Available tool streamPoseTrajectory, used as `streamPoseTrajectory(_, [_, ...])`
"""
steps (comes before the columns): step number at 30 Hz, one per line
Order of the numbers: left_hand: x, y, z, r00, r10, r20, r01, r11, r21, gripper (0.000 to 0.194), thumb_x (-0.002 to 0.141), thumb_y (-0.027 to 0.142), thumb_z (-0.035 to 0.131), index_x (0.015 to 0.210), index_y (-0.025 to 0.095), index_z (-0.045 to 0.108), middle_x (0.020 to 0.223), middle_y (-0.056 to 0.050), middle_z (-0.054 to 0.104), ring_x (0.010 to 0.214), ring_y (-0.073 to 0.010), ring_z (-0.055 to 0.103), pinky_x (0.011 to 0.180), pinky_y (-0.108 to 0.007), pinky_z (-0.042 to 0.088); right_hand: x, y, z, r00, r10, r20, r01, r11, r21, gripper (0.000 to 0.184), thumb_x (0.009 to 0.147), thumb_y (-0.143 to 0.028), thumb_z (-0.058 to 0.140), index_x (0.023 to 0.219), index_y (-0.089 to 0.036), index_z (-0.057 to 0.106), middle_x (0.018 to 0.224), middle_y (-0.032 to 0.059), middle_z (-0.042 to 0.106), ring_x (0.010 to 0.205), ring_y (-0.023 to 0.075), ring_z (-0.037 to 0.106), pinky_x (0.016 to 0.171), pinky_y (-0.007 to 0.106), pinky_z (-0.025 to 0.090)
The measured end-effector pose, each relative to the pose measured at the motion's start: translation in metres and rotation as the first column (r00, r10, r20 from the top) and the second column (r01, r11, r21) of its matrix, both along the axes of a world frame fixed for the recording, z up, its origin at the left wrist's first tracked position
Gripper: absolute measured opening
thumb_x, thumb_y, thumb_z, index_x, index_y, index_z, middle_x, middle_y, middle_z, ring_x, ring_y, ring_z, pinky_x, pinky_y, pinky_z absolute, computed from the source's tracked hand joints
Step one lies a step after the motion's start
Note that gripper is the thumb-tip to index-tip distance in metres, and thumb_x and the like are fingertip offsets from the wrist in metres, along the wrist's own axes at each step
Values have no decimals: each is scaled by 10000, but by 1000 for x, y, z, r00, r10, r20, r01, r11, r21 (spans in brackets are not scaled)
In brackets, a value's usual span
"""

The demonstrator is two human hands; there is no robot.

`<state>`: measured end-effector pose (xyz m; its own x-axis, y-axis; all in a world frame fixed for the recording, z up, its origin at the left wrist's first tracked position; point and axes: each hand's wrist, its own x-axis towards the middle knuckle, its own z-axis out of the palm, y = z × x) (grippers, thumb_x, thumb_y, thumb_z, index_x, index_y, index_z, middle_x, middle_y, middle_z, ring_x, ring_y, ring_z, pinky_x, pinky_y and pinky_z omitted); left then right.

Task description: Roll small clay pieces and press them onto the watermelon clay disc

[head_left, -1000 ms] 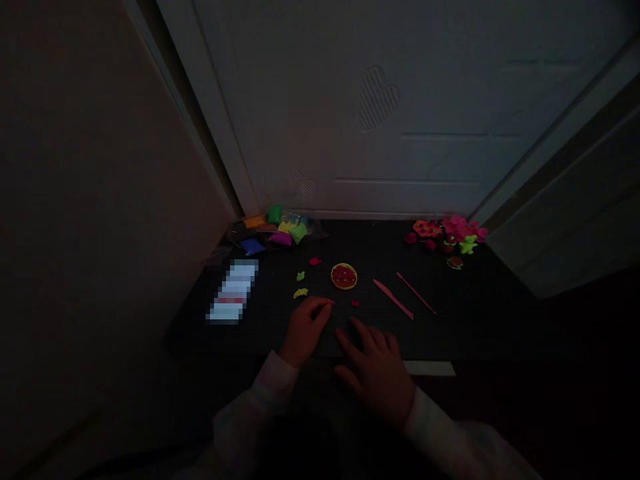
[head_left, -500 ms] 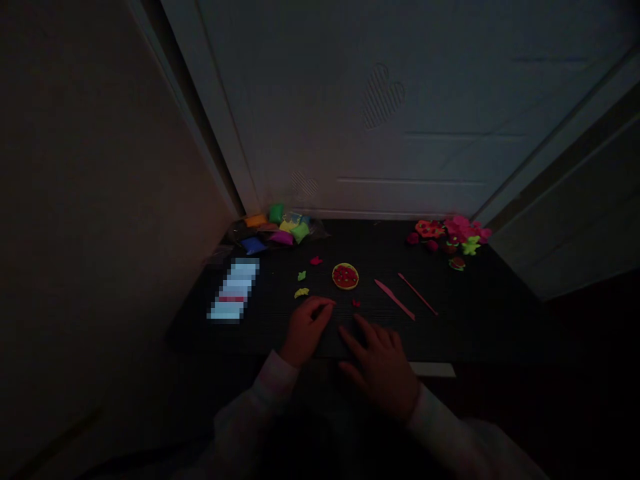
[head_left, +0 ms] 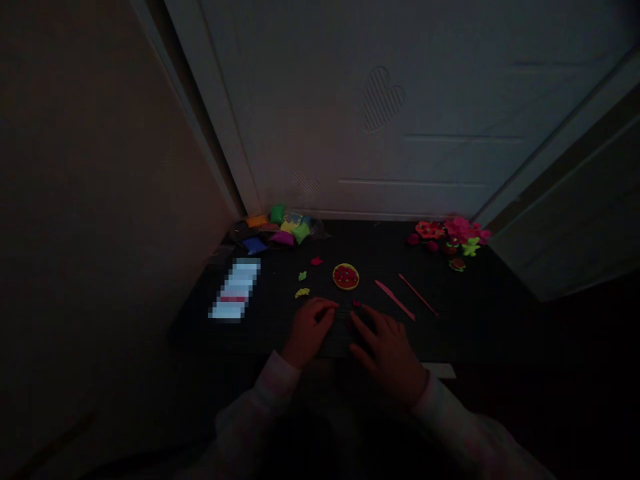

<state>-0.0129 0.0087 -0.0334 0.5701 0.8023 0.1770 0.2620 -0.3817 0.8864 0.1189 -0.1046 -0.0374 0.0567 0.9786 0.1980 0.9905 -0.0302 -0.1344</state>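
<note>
My left hand (head_left: 311, 331) is at the table's front, thumb and fingers pinched together; whatever they may hold is too dark to make out. To its right, my right hand (head_left: 389, 355) is low over the table with its fingers apart, and I see nothing held in it. Just beyond its fingertips is a small red clay piece (head_left: 356, 303). A round clay pizza (head_left: 345, 277), red with a yellow rim, lies farther back. Beyond my left hand are a yellow clay piece (head_left: 302, 293), a green clay piece (head_left: 303, 275) and a pinkish-red clay piece (head_left: 317, 261).
A pink plastic knife (head_left: 395, 299) and a thin pink stick (head_left: 419, 295) lie at right. A phone with a blurred screen (head_left: 235, 291) is at left. Colored clay packets (head_left: 283, 237) sit at back left, finished clay figures (head_left: 461, 230) at back right, against a white panel (head_left: 310, 120).
My right hand has shifted right and slightly forward, its fingertips now close to the small red piece. The left hand has barely moved, still pinched.
</note>
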Motion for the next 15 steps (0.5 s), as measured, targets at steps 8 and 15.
streamPoseTrajectory(8, [0,1,-2,1000,24,13,-24,1000,-13,166,766,198,464,821,166,617,837,-31,595,811,-137,549,742,-255,417,-3,0,3,995,63,82,-60,997,-50,478,791,-485,381,1228,-291,396,1325,107,323,1078,270,372,819,421,277])
streamPoseTrajectory(15, [-1,1,-1,999,31,25,-30,999,-25,164,768,213,465,809,173,618,828,-24,600,813,-139,554,743,-255,417,-7,1,5,996,15,87,-10,998,-55,466,787,-502,367,1194,-288,442,1332,101,319,1096,275,358,837,437,249])
